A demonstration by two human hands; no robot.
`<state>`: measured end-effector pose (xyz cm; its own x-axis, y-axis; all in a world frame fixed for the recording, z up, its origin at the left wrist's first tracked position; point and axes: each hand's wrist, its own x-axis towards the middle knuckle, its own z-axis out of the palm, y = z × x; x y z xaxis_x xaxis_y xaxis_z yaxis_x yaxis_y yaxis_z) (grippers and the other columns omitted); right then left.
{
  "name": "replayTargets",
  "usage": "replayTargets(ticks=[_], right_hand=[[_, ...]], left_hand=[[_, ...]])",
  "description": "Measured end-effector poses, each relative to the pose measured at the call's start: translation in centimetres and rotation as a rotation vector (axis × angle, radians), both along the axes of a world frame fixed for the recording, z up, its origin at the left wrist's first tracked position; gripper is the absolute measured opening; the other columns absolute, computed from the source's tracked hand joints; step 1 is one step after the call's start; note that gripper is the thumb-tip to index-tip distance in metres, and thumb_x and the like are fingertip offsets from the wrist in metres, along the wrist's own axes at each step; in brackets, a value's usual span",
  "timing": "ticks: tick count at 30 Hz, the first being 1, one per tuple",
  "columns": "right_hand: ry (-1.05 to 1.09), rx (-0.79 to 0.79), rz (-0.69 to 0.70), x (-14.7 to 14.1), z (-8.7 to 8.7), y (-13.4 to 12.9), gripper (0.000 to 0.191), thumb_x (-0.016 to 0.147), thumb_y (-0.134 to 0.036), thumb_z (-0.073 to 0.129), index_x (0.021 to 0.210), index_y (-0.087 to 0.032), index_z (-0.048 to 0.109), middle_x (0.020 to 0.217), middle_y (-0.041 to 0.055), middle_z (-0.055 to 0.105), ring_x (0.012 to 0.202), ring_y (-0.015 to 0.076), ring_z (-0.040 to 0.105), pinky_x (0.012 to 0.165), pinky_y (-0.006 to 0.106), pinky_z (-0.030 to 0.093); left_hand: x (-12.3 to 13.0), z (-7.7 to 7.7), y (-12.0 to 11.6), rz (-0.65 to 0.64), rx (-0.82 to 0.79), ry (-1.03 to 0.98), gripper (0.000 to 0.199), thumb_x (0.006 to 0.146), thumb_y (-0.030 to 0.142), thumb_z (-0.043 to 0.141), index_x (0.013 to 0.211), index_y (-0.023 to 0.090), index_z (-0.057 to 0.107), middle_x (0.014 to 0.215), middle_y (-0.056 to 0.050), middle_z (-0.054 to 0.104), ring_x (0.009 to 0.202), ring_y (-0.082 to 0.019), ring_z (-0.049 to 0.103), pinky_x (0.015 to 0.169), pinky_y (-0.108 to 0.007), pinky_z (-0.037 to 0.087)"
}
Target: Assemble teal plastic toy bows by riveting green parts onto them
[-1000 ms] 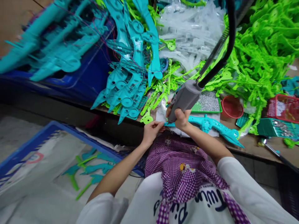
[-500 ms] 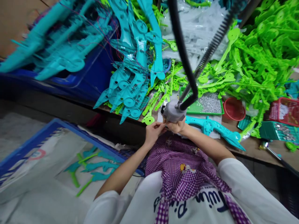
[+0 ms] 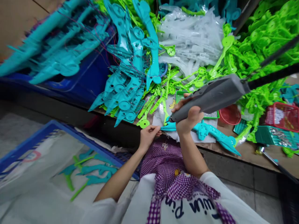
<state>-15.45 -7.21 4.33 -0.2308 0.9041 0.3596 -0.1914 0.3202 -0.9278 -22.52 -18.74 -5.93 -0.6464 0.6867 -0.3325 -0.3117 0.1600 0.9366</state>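
Observation:
A teal plastic bow-shaped part (image 3: 211, 132) lies along the bench's front edge on a white cloth. At its left tip, my left hand (image 3: 149, 136) is closed, thumb and fingers pinching the end. My right hand (image 3: 187, 119) is wrapped round a grey electric screwdriver (image 3: 210, 95). The tool slants, its bit end pointing down and left just over the teal part's left arm, and its cable end up to the right. Whether the bit touches a screw is too small to tell. The tool and my right hand cover the middle of that arm.
Behind are heaps of green parts (image 3: 261, 62), clear parts (image 3: 191, 37) and teal parts (image 3: 133, 77). A green screw tray (image 3: 180, 95), red bowl (image 3: 230, 114) and hammer (image 3: 268, 152) lie rightward. A blue crate (image 3: 53, 124) with assembled pieces stands lower left.
The screwdriver has swung from end-on before my hands to a slant, its cable end now right. My right hand has moved right, away from my left, and the teal part's left arm has come into view.

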Motion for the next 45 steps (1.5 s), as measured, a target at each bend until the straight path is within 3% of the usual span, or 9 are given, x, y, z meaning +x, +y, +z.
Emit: replayTargets(ticks=[9, 13, 17, 21, 28, 33, 37, 41, 45], right_hand=[[0.02, 0.105, -0.056, 7.6, -1.0, 3.3, 0.058, 0.076, -0.075, 0.052, 0.097, -0.024, 0.065, 0.056, -0.0025, 0.05, 0.039, 0.0131, 0.049, 0.037, 0.029, 0.039], [-0.012, 0.092, -0.063, 9.8, -0.9, 4.8, 0.06, 0.072, -0.079, 0.053, 0.094, -0.024, 0.064, 0.054, -0.0034, 0.05, 0.038, 0.0125, 0.049, 0.037, 0.028, 0.038], [-0.029, 0.096, -0.036, 10.4, -1.3, 6.1, 0.056, 0.073, -0.079, 0.052, 0.081, -0.024, 0.062, 0.053, -0.0031, 0.051, 0.039, 0.0124, 0.051, 0.036, 0.027, 0.04], [-0.064, 0.127, 0.033, 10.1, -2.4, 7.1, 0.056, 0.077, -0.077, 0.049, 0.063, -0.023, 0.058, 0.051, -0.0016, 0.052, 0.041, 0.0123, 0.052, 0.038, 0.027, 0.042], [-0.012, 0.159, 0.059, 9.0, -2.7, 8.2, 0.054, 0.081, -0.071, 0.051, 0.059, -0.022, 0.058, 0.053, -0.0008, 0.055, 0.046, 0.0131, 0.055, 0.043, 0.028, 0.045], [-0.025, 0.182, 0.017, 4.8, -1.9, 11.3, 0.05, 0.081, -0.071, 0.052, 0.072, -0.022, 0.06, 0.057, -0.003, 0.052, 0.05, 0.0119, 0.054, 0.049, 0.028, 0.048], [-0.045, 0.186, 0.037, 0.6, -2.8, 14.6, 0.05, 0.081, -0.07, 0.053, 0.07, -0.022, 0.055, 0.054, -0.0047, 0.049, 0.05, 0.0105, 0.051, 0.052, 0.028, 0.045], [-0.114, 0.173, 0.03, -0.8, -4.5, 15.6, 0.051, 0.08, -0.072, 0.052, 0.067, -0.023, 0.051, 0.051, -0.0055, 0.048, 0.049, 0.0101, 0.049, 0.054, 0.029, 0.044], [-0.132, 0.197, 0.007, -0.5, -5.6, 15.7, 0.048, 0.081, -0.069, 0.051, 0.067, -0.023, 0.051, 0.052, -0.0051, 0.048, 0.049, 0.0105, 0.049, 0.056, 0.03, 0.043]], left_hand=[[-0.4, 0.0, -0.5, -0.04, -0.079, 0.056, 0.044, 0.06, 0.056, 0.079, 0.074, 0.016, 0.067, 0.051, 0.001, 0.063, 0.046, -0.015, 0.062, 0.048, -0.024, 0.053], [0.3, 0.9, -1.7, -0.037, -0.132, 0.28, 0.045, 0.068, 0.049, 0.074, 0.098, 0.016, 0.067, 0.045, 0.009, 0.05, 0.041, -0.011, 0.052, 0.046, -0.02, 0.045], [0.8, 2.9, -1.8, 0.079, -0.057, 0.532, 0.034, 0.075, 0.038, 0.071, 0.1, 0.016, 0.065, 0.056, 0.007, 0.056, 0.049, -0.008, 0.053, 0.055, -0.019, 0.045], [0.5, 6.0, 2.4, 0.231, 0.114, 0.657, 0.023, 0.076, 0.033, 0.071, 0.092, 0.016, 0.067, 0.073, 0.002, 0.064, 0.064, -0.009, 0.06, 0.064, -0.019, 0.049], [0.1, 11.2, 11.5, 0.177, 0.405, 0.648, 0.024, 0.083, 0.035, 0.067, 0.1, 0.017, 0.065, 0.091, 0.0, 0.065, 0.085, -0.011, 0.063, 0.081, -0.023, 0.05], [0.5, 8.7, 9.0, -0.384, 0.263, 0.874, 0.024, 0.078, 0.039, 0.074, 0.093, 0.021, 0.07, 0.092, -0.003, 0.069, 0.092, -0.019, 0.063, 0.089, -0.035, 0.048], [0.7, 5.4, 6.2, -0.781, 0.007, 1.19, 0.049, 0.076, 0.041, 0.077, 0.12, 0.023, 0.065, 0.114, -0.01, 0.068, 0.111, -0.03, 0.057, 0.1, -0.048, 0.037], [0.6, 3.7, 6.0, -0.908, -0.083, 1.354, 0.062, 0.084, 0.038, 0.072, 0.138, 0.018, 0.05, 0.127, -0.015, 0.062, 0.119, -0.033, 0.053, 0.101, -0.052, 0.032], [0.6, 3.3, 6.7, -0.902, -0.127, 1.336, 0.056, 0.083, 0.044, 0.071, 0.13, 0.018, 0.055, 0.121, -0.014, 0.065, 0.114, -0.034, 0.055, 0.099, -0.055, 0.03]])
